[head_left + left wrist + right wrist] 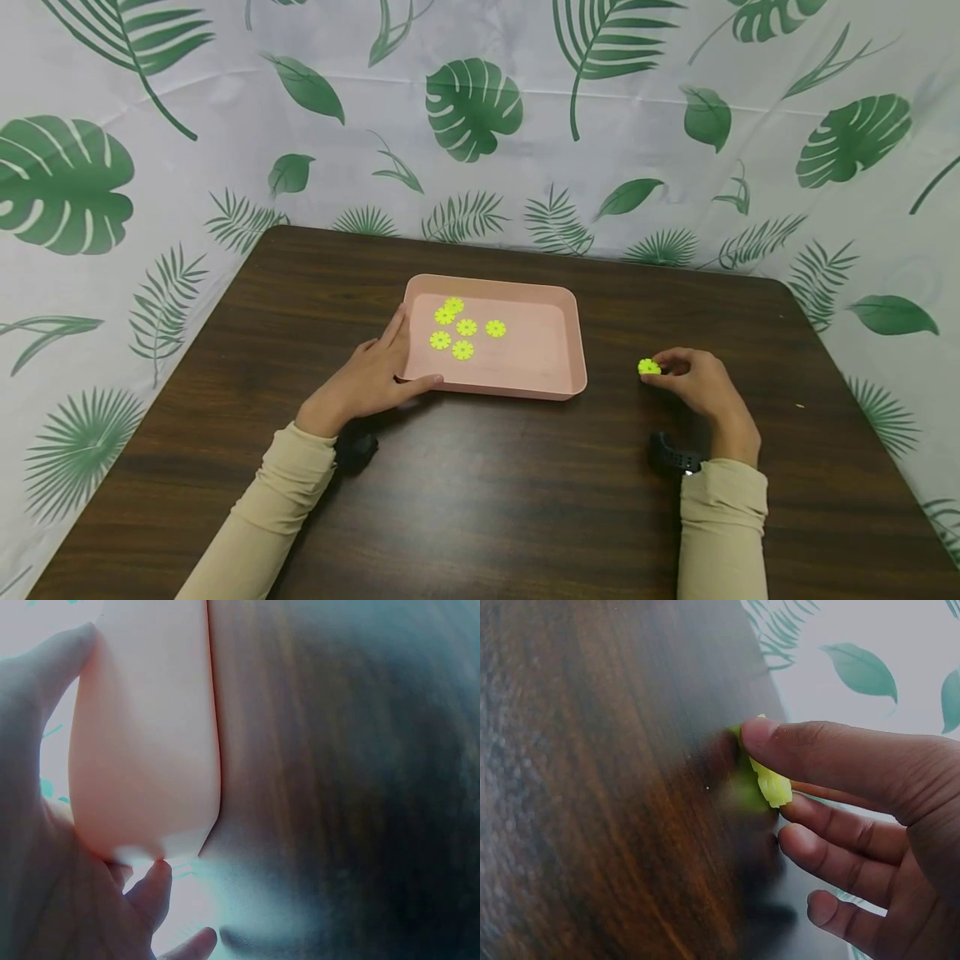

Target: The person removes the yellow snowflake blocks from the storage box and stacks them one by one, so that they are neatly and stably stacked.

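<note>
A pink tray lies on the dark wooden table. Several yellow-green notched plastic discs are inside it, mostly in its left half, two of them overlapping. My left hand rests against the tray's near left corner, thumb at the front rim and extended fingers along the left side; the left wrist view shows the tray's outer wall against that hand. Right of the tray, my right hand pinches one notched disc between thumb and fingers. In the right wrist view, this disc is held low near the tabletop.
The brown wooden table extends around the tray on all sides. Behind it hangs a white cloth printed with green leaves. A tiny pale speck lies on the table to the right of my right hand.
</note>
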A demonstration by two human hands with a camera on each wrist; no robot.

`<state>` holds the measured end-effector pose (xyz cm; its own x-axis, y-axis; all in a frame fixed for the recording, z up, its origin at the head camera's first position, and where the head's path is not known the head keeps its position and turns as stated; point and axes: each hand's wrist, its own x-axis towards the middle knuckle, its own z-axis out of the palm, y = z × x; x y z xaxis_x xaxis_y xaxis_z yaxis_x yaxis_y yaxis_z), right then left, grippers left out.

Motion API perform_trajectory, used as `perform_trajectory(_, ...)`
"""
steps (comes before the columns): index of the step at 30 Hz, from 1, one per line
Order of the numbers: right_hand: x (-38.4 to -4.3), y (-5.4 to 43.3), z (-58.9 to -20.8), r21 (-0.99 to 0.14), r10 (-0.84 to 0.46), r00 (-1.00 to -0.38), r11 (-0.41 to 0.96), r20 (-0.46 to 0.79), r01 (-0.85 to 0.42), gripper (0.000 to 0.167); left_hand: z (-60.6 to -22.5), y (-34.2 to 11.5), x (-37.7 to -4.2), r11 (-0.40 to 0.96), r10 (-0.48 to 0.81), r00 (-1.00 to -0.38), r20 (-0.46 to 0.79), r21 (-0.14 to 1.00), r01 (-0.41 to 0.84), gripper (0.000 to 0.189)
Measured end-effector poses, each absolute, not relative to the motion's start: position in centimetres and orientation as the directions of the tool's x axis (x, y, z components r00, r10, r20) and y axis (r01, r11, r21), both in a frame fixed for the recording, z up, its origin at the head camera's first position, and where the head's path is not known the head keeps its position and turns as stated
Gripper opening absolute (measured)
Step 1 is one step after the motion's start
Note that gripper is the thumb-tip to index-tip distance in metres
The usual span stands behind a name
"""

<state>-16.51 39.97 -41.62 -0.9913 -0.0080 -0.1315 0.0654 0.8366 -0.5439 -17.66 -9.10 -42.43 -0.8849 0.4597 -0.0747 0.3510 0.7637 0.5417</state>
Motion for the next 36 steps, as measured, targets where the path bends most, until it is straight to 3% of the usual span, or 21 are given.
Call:
perform_trajectory(30, -16.54, 40.16, -41.46, -0.540, 0.003, -0.986, 0.836, -0.167, 0.094, 0.051, -42.42, -9.17, -17.73, 0.758, 0.464, -0.883, -0.072, 0.548, 0.354, 0.111)
perform_trajectory(36, -16.63, 40.33, -41.56, -0.538, -0.001, -0.985, 0.838, -0.173, 0.094, 0.061, -42.42, -9.17, -17.74, 0.757, 0.464, -0.883, -0.073, 0.550, 0.353, 0.111)
